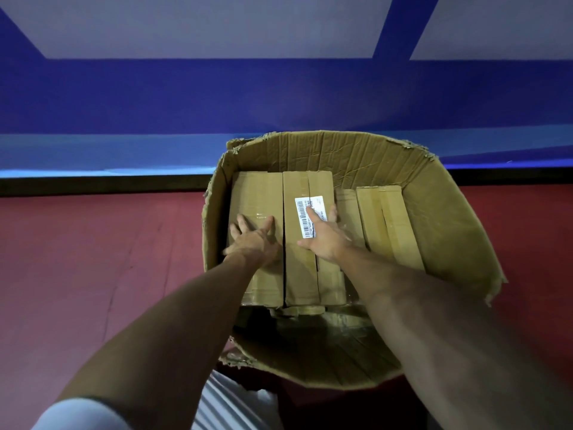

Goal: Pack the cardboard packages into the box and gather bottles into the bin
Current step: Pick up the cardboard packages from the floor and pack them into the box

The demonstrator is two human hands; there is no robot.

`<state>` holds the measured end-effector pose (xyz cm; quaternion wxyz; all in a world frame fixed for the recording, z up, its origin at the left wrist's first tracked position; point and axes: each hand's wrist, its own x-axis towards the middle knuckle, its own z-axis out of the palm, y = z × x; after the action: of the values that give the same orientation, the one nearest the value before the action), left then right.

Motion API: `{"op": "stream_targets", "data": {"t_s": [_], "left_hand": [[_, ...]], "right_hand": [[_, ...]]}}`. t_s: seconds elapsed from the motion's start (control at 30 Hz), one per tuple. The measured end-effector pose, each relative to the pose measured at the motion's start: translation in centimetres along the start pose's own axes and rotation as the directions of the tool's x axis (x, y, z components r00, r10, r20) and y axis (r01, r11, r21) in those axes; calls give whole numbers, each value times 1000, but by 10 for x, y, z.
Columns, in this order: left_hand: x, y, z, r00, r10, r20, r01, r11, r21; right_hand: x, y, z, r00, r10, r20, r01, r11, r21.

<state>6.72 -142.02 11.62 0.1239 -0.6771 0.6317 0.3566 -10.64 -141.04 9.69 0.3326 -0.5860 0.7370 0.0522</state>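
Both bare forearms reach from six o'clock down into the cardboard box (341, 153). The left hand (252, 240) lies palm-down on the left package (257, 193), its fingers straight and spread, the thumb toward three o'clock beside the seam between two packages. The right hand (322, 234) rests flat on the labelled package (297, 274), its fingers stretched out toward twelve o'clock, the forefinger lying across the white barcode label (302, 209); its outer fingers reach the package's right edge, and I cannot tell whether they curl over it. The box stands open on the red floor (93, 259), its rim torn and its walls creased. Inside, four packages lie side by side, long sides running twelve to six: the two under the hands fill the nine o'clock side, a narrow package (348, 206) sits lower just beside them, and a taped package (387, 225) lies toward three o'clock. A blue wall (186, 97) rises at twelve o'clock.
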Motion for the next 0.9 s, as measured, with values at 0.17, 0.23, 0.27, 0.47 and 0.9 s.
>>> {"op": "stream_targets", "data": {"t_s": [0.17, 0.23, 0.27, 0.47, 0.9], "left_hand": [[-2, -3, 4, 1000, 5, -15, -4, 999, 50], [-4, -2, 2, 1000, 1, -23, 1, 997, 77], [-5, 0, 0, 999, -3, -32, 5, 996, 84], [-31, 9, -9, 958, 134, -254, -67, 965, 254], [-94, 66, -37, 852, 196, -486, -35, 947, 321]], "right_hand": [[0, 2, 16, 1000, 12, -14, -13, 996, -90], [-4, 2, 19, 1000, 4, -28, -6, 995, -96], [-8, 2, 19, 999, 3, -36, -6, 996, -93], [-37, 6, -3, 990, -7, -141, 0, 999, -54], [-97, 28, -108, 960, -118, -254, 78, 984, -161]]}}
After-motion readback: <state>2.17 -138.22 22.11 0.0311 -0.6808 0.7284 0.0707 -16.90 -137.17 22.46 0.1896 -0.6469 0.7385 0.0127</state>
